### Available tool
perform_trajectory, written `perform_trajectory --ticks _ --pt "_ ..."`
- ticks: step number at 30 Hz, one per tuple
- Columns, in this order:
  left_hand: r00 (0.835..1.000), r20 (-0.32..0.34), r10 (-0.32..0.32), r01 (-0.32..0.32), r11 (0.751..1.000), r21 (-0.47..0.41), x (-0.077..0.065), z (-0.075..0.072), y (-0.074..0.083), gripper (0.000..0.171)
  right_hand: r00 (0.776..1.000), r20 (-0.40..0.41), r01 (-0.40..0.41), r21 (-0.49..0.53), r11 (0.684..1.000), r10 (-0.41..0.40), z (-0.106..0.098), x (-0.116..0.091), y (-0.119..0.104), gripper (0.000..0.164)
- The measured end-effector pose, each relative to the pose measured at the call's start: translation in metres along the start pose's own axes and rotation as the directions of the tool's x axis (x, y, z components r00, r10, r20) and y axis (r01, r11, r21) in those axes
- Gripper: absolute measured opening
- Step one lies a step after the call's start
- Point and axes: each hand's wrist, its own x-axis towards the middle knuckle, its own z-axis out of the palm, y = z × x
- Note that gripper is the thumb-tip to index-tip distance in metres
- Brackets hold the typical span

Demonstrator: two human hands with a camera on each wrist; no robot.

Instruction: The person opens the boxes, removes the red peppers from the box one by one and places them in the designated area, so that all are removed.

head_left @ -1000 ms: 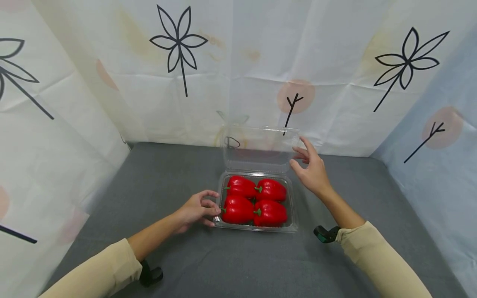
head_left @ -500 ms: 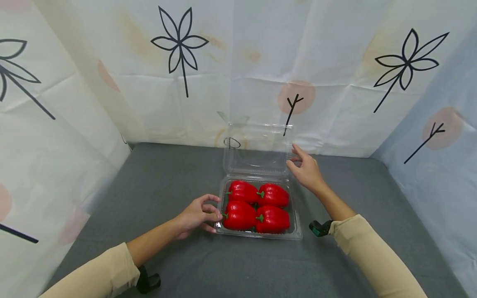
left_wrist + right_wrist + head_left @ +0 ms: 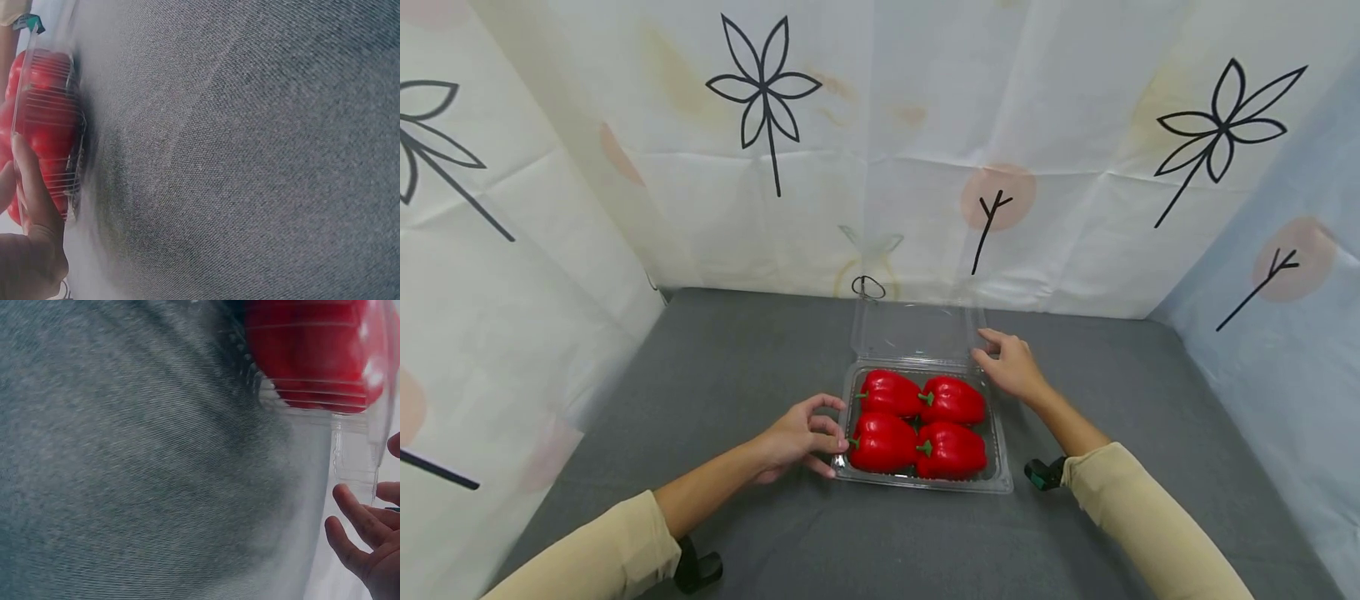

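Glossy red bell peppers (image 3: pixel 951 450) with green stems lie in two rows in a clear plastic container (image 3: pixel 925 485) at the middle of the head view. Its hinged lid (image 3: pixel 917 332) is swung back, leaning low behind the base. At the container's left side, my left hand (image 3: pixel 797 437) pinches the rim; the left wrist view shows the rim between thumb and finger (image 3: pixel 31 181). My right hand (image 3: pixel 1013 367) is at the lid's right edge near the hinge. In the right wrist view its fingers (image 3: pixel 362 519) are spread along that edge.
Grey cloth (image 3: pixel 752 333) covers the table. Behind it and at both sides hangs a white curtain (image 3: pixel 925 108) printed with line flowers. Dark bands (image 3: pixel 696 567) with small devices sit at both sleeve cuffs.
The lid has tipped from nearly upright to low at the back. My right hand has come down and slightly left with it. The container has shifted slightly toward me; my left hand stays at its rim.
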Motion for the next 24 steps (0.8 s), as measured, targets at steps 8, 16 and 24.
perform_trajectory --ticks 8,16,24 --pt "1.0 0.026 0.011 -0.011 1.0 -0.005 0.0 0.0 -0.002 0.06 0.998 0.049 -0.026 0.038 0.999 0.024 0.004 -0.004 0.01 0.048" --pt "0.999 0.029 0.014 -0.013 1.0 -0.013 0.002 0.001 -0.004 0.059 0.999 0.044 0.02 0.0 1.0 -0.02 -0.004 -0.012 0.008 0.062" --pt "0.999 0.026 0.022 -0.021 0.999 -0.024 0.003 0.002 -0.006 0.059 0.967 0.064 0.242 0.065 0.968 -0.246 -0.011 -0.042 -0.009 0.07"
